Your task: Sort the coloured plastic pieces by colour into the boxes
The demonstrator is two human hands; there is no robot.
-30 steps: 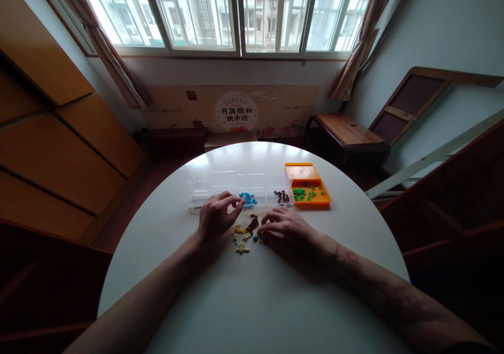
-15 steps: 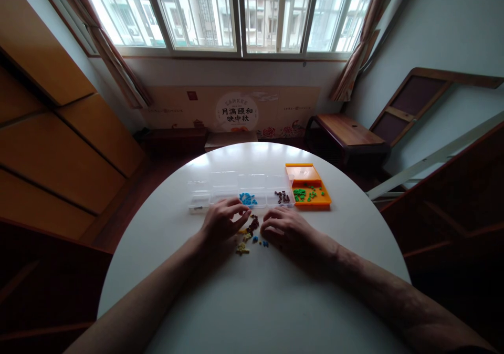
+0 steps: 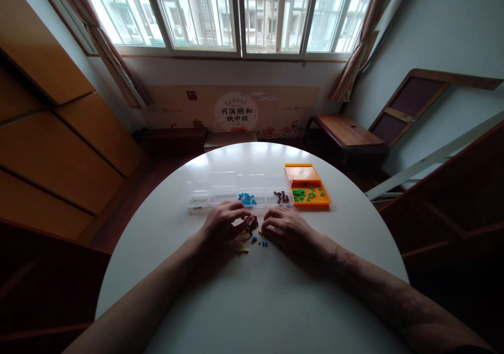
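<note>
Hands meet at a small heap of loose pieces (image 3: pixel 249 237), yellow, brown and blue, lying on the round white table (image 3: pixel 252 301). The left hand (image 3: pixel 221 224) rests palm down with its fingers curled at the heap's left edge and the right hand (image 3: pixel 286 229) is curled the same way at its right edge, though whether either pinches a piece is too small to tell. Just beyond the hands stands a clear compartment box (image 3: pixel 220 186) holding blue pieces (image 3: pixel 247 199) and dark brown pieces (image 3: pixel 282 197) in separate compartments, with an orange tray (image 3: pixel 307 173) of green pieces (image 3: pixel 302 193) just beside its right end.
</note>
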